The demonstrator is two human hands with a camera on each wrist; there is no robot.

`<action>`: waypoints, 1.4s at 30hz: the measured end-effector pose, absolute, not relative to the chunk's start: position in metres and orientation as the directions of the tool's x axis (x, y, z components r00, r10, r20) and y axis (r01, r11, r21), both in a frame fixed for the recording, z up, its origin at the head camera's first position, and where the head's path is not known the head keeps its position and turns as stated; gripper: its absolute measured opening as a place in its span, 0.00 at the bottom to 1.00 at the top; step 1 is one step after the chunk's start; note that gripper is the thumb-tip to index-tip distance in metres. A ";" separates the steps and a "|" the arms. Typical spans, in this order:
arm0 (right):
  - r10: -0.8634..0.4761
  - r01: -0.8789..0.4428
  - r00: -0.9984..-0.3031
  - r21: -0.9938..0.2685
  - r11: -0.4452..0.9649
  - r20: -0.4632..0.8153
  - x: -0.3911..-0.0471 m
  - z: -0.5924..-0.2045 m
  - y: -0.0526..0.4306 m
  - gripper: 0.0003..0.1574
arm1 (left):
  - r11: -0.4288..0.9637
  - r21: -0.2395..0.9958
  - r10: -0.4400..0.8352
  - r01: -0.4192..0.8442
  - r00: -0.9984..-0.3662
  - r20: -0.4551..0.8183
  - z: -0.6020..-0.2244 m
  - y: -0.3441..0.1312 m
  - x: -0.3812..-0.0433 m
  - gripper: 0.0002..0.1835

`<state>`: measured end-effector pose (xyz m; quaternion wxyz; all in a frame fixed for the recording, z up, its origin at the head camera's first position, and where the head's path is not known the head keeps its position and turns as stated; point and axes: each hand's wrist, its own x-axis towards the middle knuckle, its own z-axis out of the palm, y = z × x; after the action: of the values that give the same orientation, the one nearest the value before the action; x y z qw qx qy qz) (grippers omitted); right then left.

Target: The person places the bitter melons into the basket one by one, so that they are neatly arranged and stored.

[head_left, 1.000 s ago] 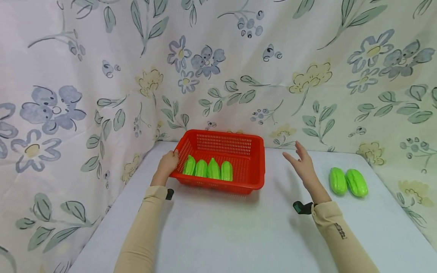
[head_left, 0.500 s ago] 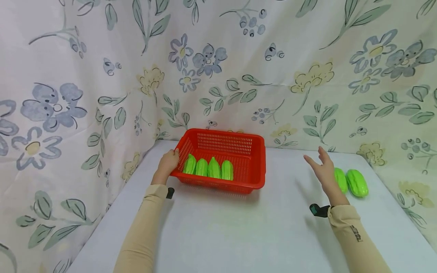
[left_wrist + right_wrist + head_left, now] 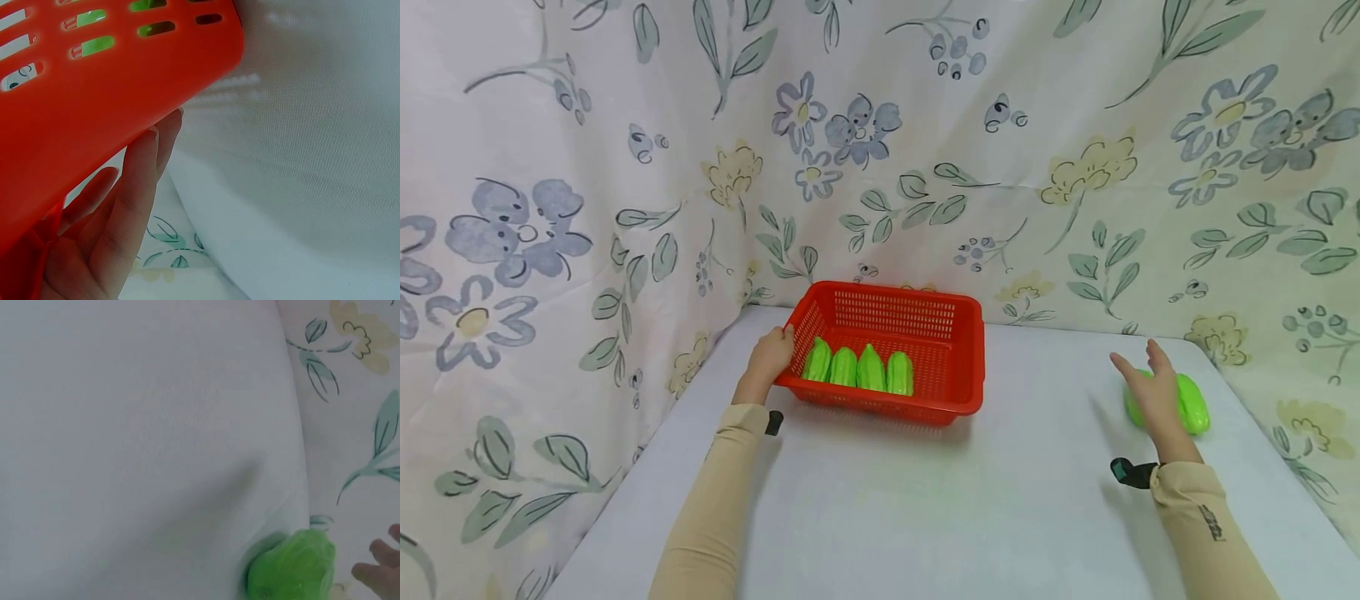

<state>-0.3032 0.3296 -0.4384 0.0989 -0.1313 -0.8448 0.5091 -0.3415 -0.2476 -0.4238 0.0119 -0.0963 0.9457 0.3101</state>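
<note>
A red plastic basket with slotted walls stands toward the back of the table. Several bright green, ridged, elongated vegetables lie in a row along its front wall. My left hand grips its left side; in the left wrist view, fingers curl up against the red rim from below. At the right, my right hand hovers with spread fingers and holds nothing. It overlaps two more such green vegetables in the head view. The right wrist view has one green vegetable just beside the fingertips.
A white table carries all of this. Floral curtain hangs close behind the basket and along the left side. Dark straps with small mounts sit at both wrists.
My right hand has moved to the right, from beside the basket to over the two green vegetables. My left hand keeps its hold on the basket, which stays in place.
</note>
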 end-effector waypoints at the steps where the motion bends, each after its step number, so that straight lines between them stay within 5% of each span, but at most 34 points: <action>1: 0.332 0.132 -0.943 -0.888 0.441 0.024 -0.302 -0.439 0.331 0.53 | 0.789 0.584 -0.176 -0.190 -0.981 -0.082 -0.424 -0.248 -0.342 0.32; 42: 0.337 0.260 -0.935 -0.862 0.435 -0.112 -0.303 -0.489 0.338 0.52 | 0.790 0.581 -0.172 -0.193 -0.981 -0.092 -0.424 -0.249 -0.343 0.32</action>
<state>-0.3029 0.3384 -0.4886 0.0383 -0.1763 -0.8463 0.5012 -0.3428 -0.2489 -0.4240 0.0172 -0.0964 0.9460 0.3091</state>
